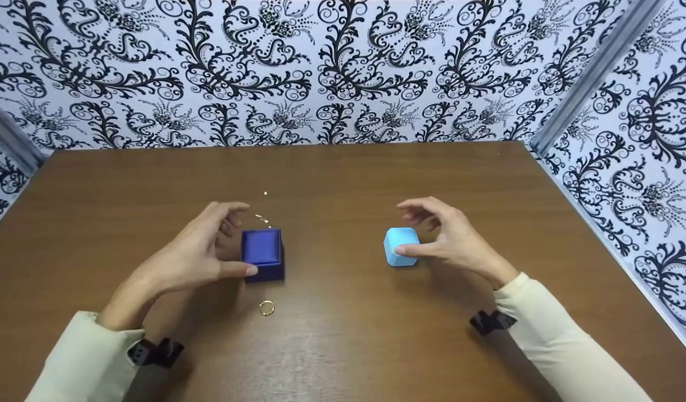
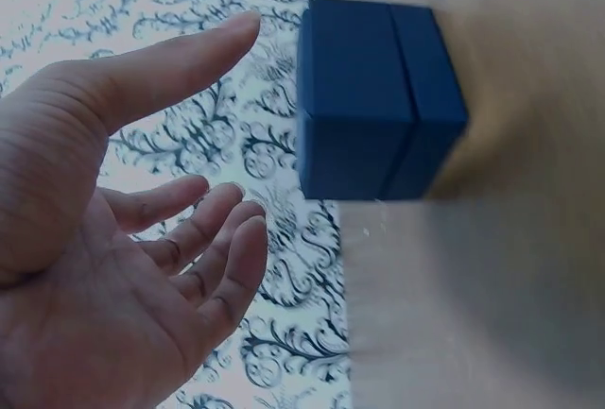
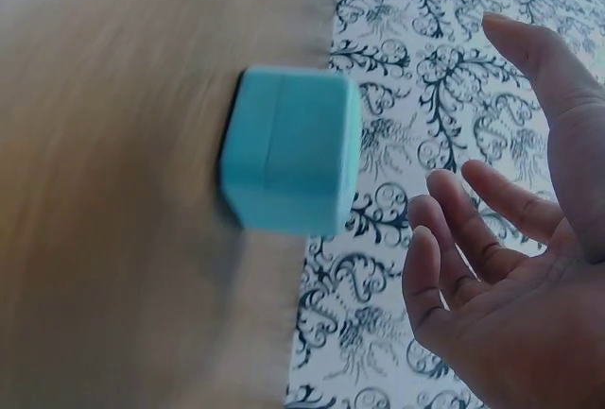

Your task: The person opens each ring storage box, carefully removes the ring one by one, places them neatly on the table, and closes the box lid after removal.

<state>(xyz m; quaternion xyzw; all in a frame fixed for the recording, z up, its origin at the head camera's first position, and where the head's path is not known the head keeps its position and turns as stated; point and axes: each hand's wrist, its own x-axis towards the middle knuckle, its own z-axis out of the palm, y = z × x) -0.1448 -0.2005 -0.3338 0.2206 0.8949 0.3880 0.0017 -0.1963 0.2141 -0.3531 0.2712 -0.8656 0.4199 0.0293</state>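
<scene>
A dark blue jewelry box [image 1: 262, 247] sits with its lid down on the wooden table, left of the middle. My left hand [image 1: 200, 251] hovers at its left side, thumb and fingers spread apart; the left wrist view shows a gap between the hand and the box [image 2: 364, 97]. To the right stands a small light blue ring box [image 1: 398, 240], also closed. My right hand [image 1: 446, 234] is held beside it with fingers loosely bent and nothing in the grasp. In the right wrist view this hand [image 3: 510, 248] is apart from the turquoise-looking box [image 3: 293, 149].
A gold ring [image 1: 267, 307] lies in front of the dark blue box. Behind that box are a thin gold chain-like piece [image 1: 262, 218] and a tiny bright bead-like speck [image 1: 265, 193]. Patterned panels [image 1: 332, 72] wall the table [image 1: 343, 346] at the back and sides.
</scene>
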